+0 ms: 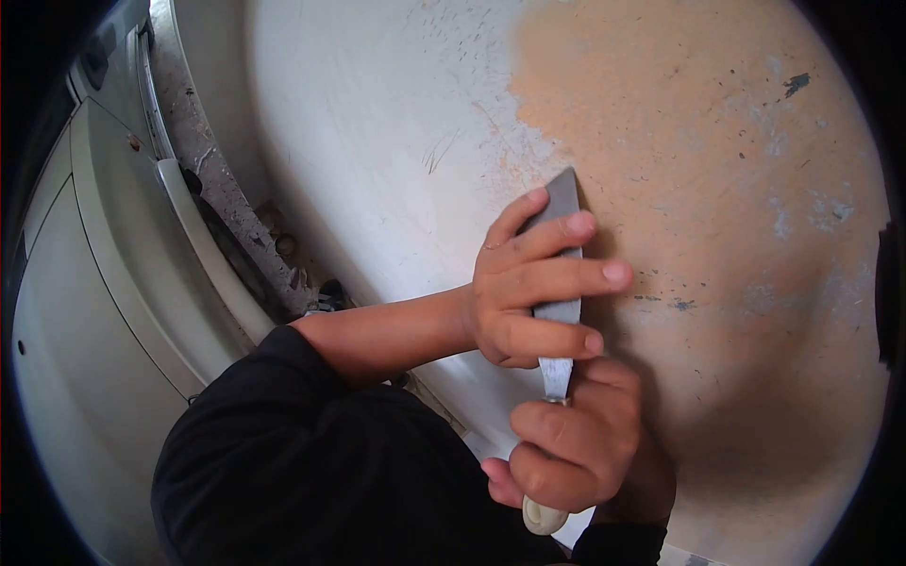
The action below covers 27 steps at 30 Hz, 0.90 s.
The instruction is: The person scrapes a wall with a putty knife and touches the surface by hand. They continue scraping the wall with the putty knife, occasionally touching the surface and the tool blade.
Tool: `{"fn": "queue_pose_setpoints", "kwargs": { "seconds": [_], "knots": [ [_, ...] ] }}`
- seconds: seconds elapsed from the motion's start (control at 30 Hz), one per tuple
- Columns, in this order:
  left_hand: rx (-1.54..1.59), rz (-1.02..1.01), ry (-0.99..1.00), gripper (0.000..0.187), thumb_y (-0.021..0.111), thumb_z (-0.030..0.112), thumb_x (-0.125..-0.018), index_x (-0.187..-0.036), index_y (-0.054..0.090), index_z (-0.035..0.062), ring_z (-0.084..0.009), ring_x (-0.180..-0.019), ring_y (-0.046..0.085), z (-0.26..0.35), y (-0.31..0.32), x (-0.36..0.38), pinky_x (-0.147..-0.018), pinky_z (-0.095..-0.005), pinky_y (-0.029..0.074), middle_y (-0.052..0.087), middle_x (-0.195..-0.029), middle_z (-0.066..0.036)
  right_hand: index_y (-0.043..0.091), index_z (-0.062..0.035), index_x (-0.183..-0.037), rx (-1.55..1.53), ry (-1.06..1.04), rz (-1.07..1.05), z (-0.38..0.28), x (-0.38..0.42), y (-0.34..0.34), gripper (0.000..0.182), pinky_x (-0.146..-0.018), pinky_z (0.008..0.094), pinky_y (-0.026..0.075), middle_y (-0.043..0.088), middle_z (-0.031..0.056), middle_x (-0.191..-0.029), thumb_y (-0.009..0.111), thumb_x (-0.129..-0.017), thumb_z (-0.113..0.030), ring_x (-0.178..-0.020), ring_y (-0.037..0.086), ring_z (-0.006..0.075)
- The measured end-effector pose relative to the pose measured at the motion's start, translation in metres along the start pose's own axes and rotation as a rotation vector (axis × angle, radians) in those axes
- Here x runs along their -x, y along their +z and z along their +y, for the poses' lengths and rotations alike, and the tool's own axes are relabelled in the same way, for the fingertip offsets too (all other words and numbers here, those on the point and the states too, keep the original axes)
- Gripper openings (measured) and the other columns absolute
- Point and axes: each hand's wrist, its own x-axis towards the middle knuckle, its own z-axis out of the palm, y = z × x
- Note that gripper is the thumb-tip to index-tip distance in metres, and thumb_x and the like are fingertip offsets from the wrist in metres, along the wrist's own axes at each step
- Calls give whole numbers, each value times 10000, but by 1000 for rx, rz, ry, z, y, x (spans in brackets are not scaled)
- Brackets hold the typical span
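Observation:
A scraper with a flat metal blade (563,200) and a pale handle (545,518) is held against the wall-like surface, its tip pointing up. My right hand (578,439) is closed round the handle just below the blade. Above it, my left hand (528,283) lies across the blade with its fingers stretched out and apart, the fingertips reaching the blade's right side. The surface beside them is partly smooth white (368,141) and partly tan with scuffs and chipped spots (698,170); the blade tip lies near the border between the two.
A pale vehicle-like body panel (104,283) with seams runs down the left side. Between it and the white surface is a narrow strip of ground with debris (226,179). My black sleeve (311,462) fills the lower left. A dark shadow falls on the tan area at lower right.

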Motion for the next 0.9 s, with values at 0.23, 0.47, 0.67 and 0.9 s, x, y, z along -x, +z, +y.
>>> {"fn": "queue_pose_setpoints", "kwargs": {
  "seconds": [0.23,0.47,0.67,0.9],
  "knots": [
    [15,68,-147,108,582,241,-965,-1060,633,241,-406,-1386,520,7,-2,-6,-1218,-527,171,692,-1319,-143,489,-169,-667,-25,13,17,5,-3,3,270,-467,282,377,549,-14,-695,758,-653,-180,-516,527,147],
    [-34,85,-152,84,588,244,-984,-1056,629,228,-399,-1389,522,1,-5,-4,-1210,-525,206,685,-1329,-155,499,-155,-671,26,34,16,8,-6,10,282,-477,279,375,547,-14,-704,776,-626,-183,-525,536,151],
    [-145,-292,-60,196,615,232,-951,-1141,658,214,-373,-1416,505,-11,-56,9,-1217,-532,247,640,-1406,-157,563,-150,-710,314,-56,-93,11,10,21,251,-487,290,400,595,-10,-820,798,-669,-227,-547,536,143],
    [-384,-736,-131,381,871,305,-771,-1090,694,194,-328,-1301,597,22,-112,-14,-1158,-553,349,698,-1276,-84,623,-148,-764,387,-49,-217,11,17,22,201,-500,276,422,685,-18,-918,780,-716,-264,-559,534,122]
  ]
}}
